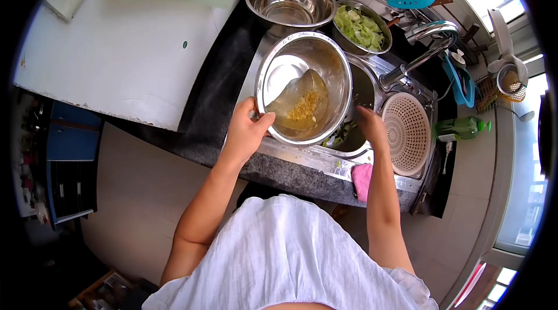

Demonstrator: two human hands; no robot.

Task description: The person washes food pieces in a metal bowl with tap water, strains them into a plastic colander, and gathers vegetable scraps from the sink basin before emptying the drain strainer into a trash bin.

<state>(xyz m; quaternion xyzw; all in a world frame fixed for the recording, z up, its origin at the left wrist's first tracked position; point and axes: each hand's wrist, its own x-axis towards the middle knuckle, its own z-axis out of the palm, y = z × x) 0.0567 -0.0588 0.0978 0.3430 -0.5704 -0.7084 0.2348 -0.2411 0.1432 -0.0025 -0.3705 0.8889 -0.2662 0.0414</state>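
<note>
My left hand (pixel 246 130) grips the left rim of a steel bowl (pixel 339 85), thumb over the edge. The bowl is tilted, and yellowish liquid with a clump of small yellow bits (pixel 305 106) lies in it. My right hand (pixel 372 127) is over the sink (pixel 363 86), right of the bowl and apart from its rim. Its fingers are blurred, so I cannot make out whether they hold anything. Green and dark scraps (pixel 343 134) lie in the sink below, partly hidden by the bowl.
Behind stand another steel bowl (pixel 290 4) and a bowl of cut green leaves (pixel 361 28). The faucet (pixel 415 54) arches over the sink's far side. A beige colander (pixel 407 134), a pink cloth (pixel 362 181) and a green bottle (pixel 462 128) are at the right.
</note>
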